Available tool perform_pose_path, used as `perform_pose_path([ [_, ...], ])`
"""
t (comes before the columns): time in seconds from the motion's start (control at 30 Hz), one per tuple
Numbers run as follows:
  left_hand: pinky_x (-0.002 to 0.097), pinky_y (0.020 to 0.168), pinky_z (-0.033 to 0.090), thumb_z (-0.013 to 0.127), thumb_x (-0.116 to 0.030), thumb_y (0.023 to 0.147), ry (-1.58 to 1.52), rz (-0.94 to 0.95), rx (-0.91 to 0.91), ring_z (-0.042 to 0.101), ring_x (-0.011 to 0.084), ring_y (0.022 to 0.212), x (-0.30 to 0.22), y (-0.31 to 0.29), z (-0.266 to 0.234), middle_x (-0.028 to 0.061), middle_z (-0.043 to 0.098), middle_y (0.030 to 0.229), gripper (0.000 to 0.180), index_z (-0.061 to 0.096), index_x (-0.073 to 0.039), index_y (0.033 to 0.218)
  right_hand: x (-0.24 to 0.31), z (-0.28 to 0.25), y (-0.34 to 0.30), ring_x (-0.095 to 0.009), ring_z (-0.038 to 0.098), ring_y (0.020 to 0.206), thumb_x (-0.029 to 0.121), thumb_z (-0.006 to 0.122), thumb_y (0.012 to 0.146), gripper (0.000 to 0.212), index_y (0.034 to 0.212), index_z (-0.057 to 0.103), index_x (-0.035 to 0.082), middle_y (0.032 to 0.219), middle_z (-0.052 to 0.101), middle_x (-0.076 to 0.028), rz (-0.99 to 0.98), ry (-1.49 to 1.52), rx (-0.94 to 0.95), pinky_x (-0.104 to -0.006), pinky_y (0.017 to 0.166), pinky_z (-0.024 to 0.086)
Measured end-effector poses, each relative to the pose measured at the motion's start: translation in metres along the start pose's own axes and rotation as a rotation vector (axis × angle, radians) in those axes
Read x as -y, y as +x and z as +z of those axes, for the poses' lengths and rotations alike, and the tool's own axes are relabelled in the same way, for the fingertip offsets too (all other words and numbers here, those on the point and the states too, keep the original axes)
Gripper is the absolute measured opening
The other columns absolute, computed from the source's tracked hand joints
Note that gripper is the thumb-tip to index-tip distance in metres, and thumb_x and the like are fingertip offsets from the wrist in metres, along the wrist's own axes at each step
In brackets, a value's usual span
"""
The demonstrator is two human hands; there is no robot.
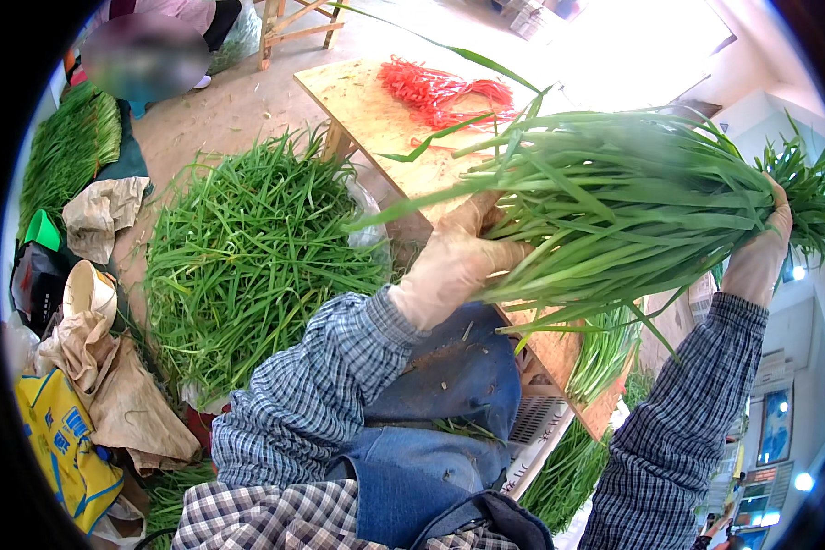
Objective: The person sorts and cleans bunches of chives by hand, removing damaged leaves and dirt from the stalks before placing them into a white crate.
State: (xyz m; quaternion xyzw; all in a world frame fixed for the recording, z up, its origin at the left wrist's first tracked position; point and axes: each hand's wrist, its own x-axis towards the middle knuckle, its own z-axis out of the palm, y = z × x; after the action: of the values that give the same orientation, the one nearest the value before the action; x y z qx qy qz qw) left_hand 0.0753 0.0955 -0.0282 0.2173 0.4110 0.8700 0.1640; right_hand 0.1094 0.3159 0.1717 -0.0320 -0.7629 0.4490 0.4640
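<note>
White light floods from the far right, bleaching the area beyond the tabletop [362, 105] to glare and glinting on the green leaves [632, 202], while the near denim cloth [422, 458] lies dimmer, blur covers part of a person [147, 50] at far left, and the fisheye bends edges toward a black rim.

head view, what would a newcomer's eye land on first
Probably the big bundle of chive-like greens, held at upper right in the right grip, the left grip touching it. Next, the red strands on the wooden table at top centre, then the heap of loose greens left of centre.
</note>
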Motion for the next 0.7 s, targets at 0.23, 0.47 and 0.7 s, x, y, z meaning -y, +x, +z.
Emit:
perform_pose_path([
  [0.23, 0.0277, 0.073, 0.054, 0.057, -0.011, 0.083, -0.077, -0.043, 0.034, 0.062, 0.0160, 0.088, -0.017, -0.009, -0.006, 0.0080, 0.060, 0.109, 0.038, 0.052, -0.003, 0.120, 0.005, 0.010, -0.007, -0.019, 0.058, 0.090, 0.017, 0.031, 0.094, 0.031, 0.115, 0.052, 0.007, 0.105, 0.057, -0.011, 0.072, 0.012, -0.038, -0.0294, 0.078, 0.052],
  [0.47, 0.0304, 0.068, 0.056, 0.058, -0.012, 0.081, -0.064, 0.029, -0.062, 0.063, 0.0167, 0.086, 0.007, 0.003, -0.005, 0.0092, 0.063, 0.098, 0.029, 0.059, 0.000, 0.108, 0.005, 0.010, -0.008, -0.018, 0.058, 0.090, 0.015, 0.031, 0.094, 0.031, 0.113, 0.054, 0.007, 0.106, 0.057, -0.012, 0.080, 0.010, -0.040, -0.0283, 0.078, 0.052],
  [0.7, 0.0267, 0.068, 0.052, 0.056, -0.008, 0.080, 0.048, 0.140, -0.288, 0.063, 0.0156, 0.074, 0.005, 0.004, 0.001, 0.0102, 0.066, 0.088, 0.020, 0.064, 0.004, 0.094, -0.008, 0.002, 0.003, -0.020, 0.060, 0.085, 0.012, 0.043, 0.089, 0.025, 0.107, 0.056, 0.003, 0.099, 0.060, -0.012, 0.011, 0.046, 0.018, -0.0304, 0.077, 0.053],
])
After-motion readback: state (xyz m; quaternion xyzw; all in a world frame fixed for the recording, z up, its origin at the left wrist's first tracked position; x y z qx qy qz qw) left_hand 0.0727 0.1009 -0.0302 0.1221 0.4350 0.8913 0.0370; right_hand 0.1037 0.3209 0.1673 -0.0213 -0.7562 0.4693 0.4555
